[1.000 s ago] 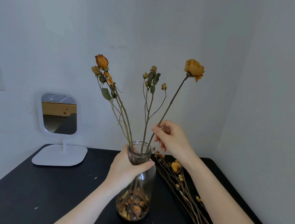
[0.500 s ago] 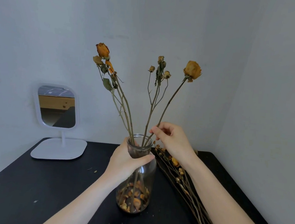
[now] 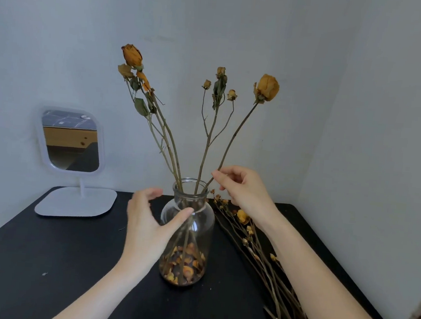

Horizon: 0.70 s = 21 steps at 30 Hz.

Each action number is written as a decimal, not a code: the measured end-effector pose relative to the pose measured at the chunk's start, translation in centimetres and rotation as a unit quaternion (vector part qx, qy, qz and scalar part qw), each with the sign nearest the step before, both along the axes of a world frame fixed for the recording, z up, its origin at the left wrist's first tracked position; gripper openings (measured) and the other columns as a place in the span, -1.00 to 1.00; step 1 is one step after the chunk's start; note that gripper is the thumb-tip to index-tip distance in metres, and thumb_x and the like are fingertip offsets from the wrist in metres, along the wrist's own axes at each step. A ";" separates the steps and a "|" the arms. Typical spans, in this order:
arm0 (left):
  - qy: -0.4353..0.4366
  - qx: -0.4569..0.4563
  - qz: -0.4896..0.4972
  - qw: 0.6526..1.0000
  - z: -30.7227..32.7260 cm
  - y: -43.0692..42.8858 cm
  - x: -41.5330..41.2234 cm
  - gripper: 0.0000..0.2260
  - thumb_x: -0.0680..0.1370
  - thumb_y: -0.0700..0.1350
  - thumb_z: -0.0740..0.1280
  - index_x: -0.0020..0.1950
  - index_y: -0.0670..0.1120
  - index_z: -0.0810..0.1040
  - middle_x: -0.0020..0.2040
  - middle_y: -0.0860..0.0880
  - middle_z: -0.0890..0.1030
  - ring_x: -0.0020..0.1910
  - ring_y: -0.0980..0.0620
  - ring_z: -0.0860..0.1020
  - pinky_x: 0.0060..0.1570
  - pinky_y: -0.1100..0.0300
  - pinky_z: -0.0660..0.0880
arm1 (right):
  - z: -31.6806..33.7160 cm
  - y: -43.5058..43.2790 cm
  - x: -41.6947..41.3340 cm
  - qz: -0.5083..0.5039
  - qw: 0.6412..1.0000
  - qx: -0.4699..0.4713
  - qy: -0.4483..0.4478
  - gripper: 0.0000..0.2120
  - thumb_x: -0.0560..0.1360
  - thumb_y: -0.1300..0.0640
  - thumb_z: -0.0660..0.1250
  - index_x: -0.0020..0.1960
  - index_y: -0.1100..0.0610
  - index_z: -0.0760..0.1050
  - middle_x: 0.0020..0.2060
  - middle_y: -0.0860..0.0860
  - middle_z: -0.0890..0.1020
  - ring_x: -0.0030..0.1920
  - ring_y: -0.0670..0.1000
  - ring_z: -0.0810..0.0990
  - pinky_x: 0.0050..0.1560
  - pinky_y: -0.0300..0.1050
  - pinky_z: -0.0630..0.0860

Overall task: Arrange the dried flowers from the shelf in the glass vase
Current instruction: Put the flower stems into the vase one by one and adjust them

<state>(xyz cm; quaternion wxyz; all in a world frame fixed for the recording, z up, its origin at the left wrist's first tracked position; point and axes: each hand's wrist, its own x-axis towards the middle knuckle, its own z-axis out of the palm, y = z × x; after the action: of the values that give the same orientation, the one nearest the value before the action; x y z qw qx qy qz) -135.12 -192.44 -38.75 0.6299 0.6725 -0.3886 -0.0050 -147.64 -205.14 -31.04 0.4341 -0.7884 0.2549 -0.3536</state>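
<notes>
Holds the left hand (image 3: 145, 219) open, fingers spread, beside the glass vase (image 3: 186, 233) upright on the black tabletop (image 3: 43, 259), only the thumb touching its shoulder, with the right hand (image 3: 242, 187) curled at the stem of a dried flower (image 3: 268, 88) standing in the vase, pinching or merely touching impossible to tell.

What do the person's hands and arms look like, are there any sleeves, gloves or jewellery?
Both are bare. The left hand and the right hand wear no gloves, and no ring shows on the visible fingers. Both forearms are uncovered down to the bottom edge of the picture, with no sleeve, watch or bracelet in view.
</notes>
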 end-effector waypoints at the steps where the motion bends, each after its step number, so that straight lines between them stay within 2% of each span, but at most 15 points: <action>1: -0.026 -0.020 0.017 0.999 -0.2 0.8 -0.4 -0.44 0.21 0.31 0.35 0.10 0.10 0.35 0.02 0.24 0.38 0.06 0.20 0.37 0.01 0.34 0.31 | 0.0 -0.1 -0.4 -0.001 1.000 0.008 -0.002 -0.87 0.49 -0.02 0.32 -0.01 -0.01 0.54 -0.34 -0.08 0.53 -0.50 -0.32 0.45 -0.39 -0.38 0.34; 3: -0.097 -0.038 0.016 0.994 -0.8 2.0 -1.7 -0.59 0.30 0.27 0.29 0.03 0.09 0.36 -0.06 0.27 0.38 -0.03 0.20 0.38 -0.09 0.40 0.32 | -0.2 -0.5 -1.2 -0.011 1.000 0.019 -0.003 -0.84 0.49 -0.03 0.31 0.02 0.00 0.54 -0.34 -0.08 0.54 -0.52 -0.29 0.45 -0.48 -0.42 0.34; 6: -0.186 -0.019 -0.070 0.980 -2.0 2.6 -4.2 -0.79 0.42 0.15 0.27 -0.05 0.08 0.42 -0.16 0.20 0.41 -0.08 0.22 0.41 -0.11 0.48 0.33 | -1.3 -1.8 -3.0 -0.051 0.998 0.037 0.016 -0.77 0.51 -0.06 0.28 0.08 0.03 0.54 -0.32 -0.08 0.54 -0.47 -0.23 0.45 -0.46 -0.36 0.32; 8: -0.228 0.037 -0.148 0.962 -2.9 2.1 -5.9 -0.82 0.47 0.14 0.26 -0.04 0.08 0.45 -0.19 0.21 0.39 -0.11 0.26 0.40 -0.14 0.48 0.34 | -2.6 -3.1 -4.4 -0.079 0.995 0.048 0.036 -0.74 0.53 -0.05 0.26 0.12 0.06 0.52 -0.31 -0.08 0.54 -0.44 -0.22 0.44 -0.42 -0.34 0.30; 11: -0.294 0.115 -0.208 0.926 -4.7 -0.3 -7.8 -0.77 0.48 0.17 0.18 0.05 0.11 0.45 -0.17 0.25 0.33 -0.10 0.34 0.35 -0.19 0.48 0.32 | -4.9 -5.1 -7.0 -0.140 0.985 0.042 0.086 -0.80 0.53 0.02 0.28 0.08 0.09 0.54 -0.33 -0.08 0.56 -0.41 -0.21 0.44 -0.33 -0.31 0.30; 13: -0.269 0.163 -0.214 0.925 -5.7 -2.6 -8.6 -0.79 0.51 0.15 0.21 0.07 0.11 0.45 -0.17 0.21 0.34 -0.18 0.28 0.38 -0.22 0.42 0.34 | -6.6 -6.3 -8.7 -0.172 0.974 0.034 0.141 -0.84 0.51 0.08 0.30 0.03 0.11 0.57 -0.34 -0.07 0.57 -0.40 -0.19 0.45 -0.34 -0.30 0.30; 15: -0.202 0.212 -0.198 0.935 -6.4 -5.0 -9.0 -0.82 0.52 0.09 0.26 0.05 0.06 0.51 -0.19 0.17 0.39 -0.24 0.22 0.41 -0.19 0.32 0.40 | -8.3 -7.1 -10.0 -0.184 0.959 0.022 0.216 -0.89 0.50 0.10 0.31 -0.02 0.09 0.58 -0.35 -0.09 0.58 -0.35 -0.19 0.48 -0.37 -0.31 0.30; 18: -0.095 0.276 -0.163 0.943 -7.4 -8.3 -9.0 -0.82 0.53 0.06 0.29 0.00 -0.01 0.57 -0.22 0.11 0.51 -0.20 0.14 0.50 -0.17 0.23 0.43 | -10.1 -7.7 -10.8 -0.163 0.940 0.017 0.299 -0.93 0.49 0.08 0.33 -0.08 0.04 0.57 -0.34 -0.12 0.58 -0.27 -0.19 0.53 -0.36 -0.34 0.32; 21: -0.015 0.331 -0.139 0.933 -8.1 -10.6 -8.9 -0.76 0.53 0.08 0.29 -0.11 -0.07 0.62 -0.18 -0.02 0.61 -0.09 -0.02 0.58 -0.12 0.15 0.46 | -11.1 -7.8 -10.2 -0.133 0.928 0.023 0.348 -0.93 0.49 0.02 0.33 -0.13 0.00 0.53 -0.36 -0.11 0.59 -0.28 -0.18 0.55 -0.33 -0.31 0.35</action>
<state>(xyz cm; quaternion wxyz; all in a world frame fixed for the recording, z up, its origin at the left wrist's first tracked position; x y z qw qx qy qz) -144.05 -203.02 -46.85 0.3584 0.7819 -0.4644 -0.2109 -157.83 -212.98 -42.17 0.2851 -0.8108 0.5003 -0.1053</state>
